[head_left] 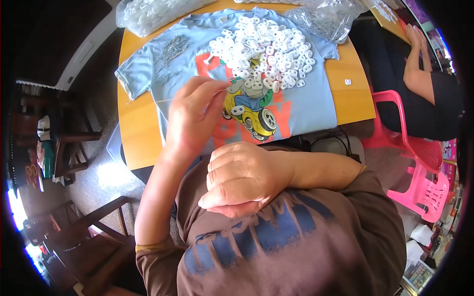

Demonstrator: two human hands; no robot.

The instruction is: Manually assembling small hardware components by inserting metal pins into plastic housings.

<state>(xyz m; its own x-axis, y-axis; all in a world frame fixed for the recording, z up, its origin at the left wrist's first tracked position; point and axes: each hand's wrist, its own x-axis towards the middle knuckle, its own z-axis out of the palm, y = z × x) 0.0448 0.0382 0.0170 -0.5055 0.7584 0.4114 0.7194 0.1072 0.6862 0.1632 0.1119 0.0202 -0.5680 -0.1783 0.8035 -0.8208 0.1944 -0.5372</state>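
My left hand [194, 116] is raised over the left part of a light blue T-shirt [308, 116] spread on the table. Its thumb and fingers are pinched together; what they hold is too small to make out. A thin pale line shows beside that hand, and I cannot tell whether it is held. Close to my chest, my right hand [242, 177] is curled into a fist, its contents hidden. Beyond the hands lies a heap of small white plastic pieces with holes [266, 49]. One loose white piece [237, 110] rests nearer on the shirt's print. Thin metal nails [175, 47] form a pile at the left.
A clear container of white pieces [160, 15] stands at the far left of the wooden table [353, 101]. A clear plastic bag [328, 22] lies at the far right. Pink plastic chairs [412, 148] and another person's arm [419, 74] are at right, dark wooden chairs [98, 232] at left.
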